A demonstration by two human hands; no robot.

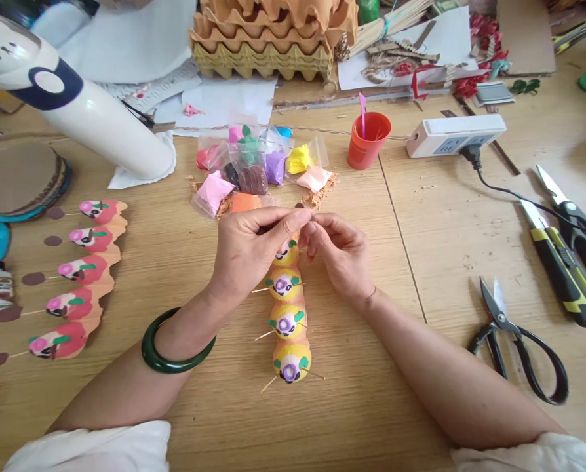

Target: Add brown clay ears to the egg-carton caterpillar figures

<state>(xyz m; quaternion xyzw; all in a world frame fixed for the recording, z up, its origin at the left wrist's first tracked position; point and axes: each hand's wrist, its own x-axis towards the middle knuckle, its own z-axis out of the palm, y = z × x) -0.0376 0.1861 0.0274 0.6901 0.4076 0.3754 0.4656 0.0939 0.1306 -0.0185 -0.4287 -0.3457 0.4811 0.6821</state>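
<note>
A row of yellow egg-carton cups [289, 321] with purple flowers, green leaves and thin sticks lies on the wooden table [371, 406] in front of me. My left hand [250, 249] and my right hand [339, 252] meet over its far end. Both pinch something tiny between thumb and fingers; I cannot make out what. A dark green bangle [175, 357] circles my left wrist. Behind my hands lie small bags of coloured clay [253, 167].
A pink decorated carton strip [84, 275] lies at left, near a white bottle [77, 98] and cardboard discs [20, 180]. An orange cup [368, 139], a power strip [455, 134], black scissors [519, 347], other scissors [575, 223], a utility knife [563, 275] and egg trays [273, 36] surround.
</note>
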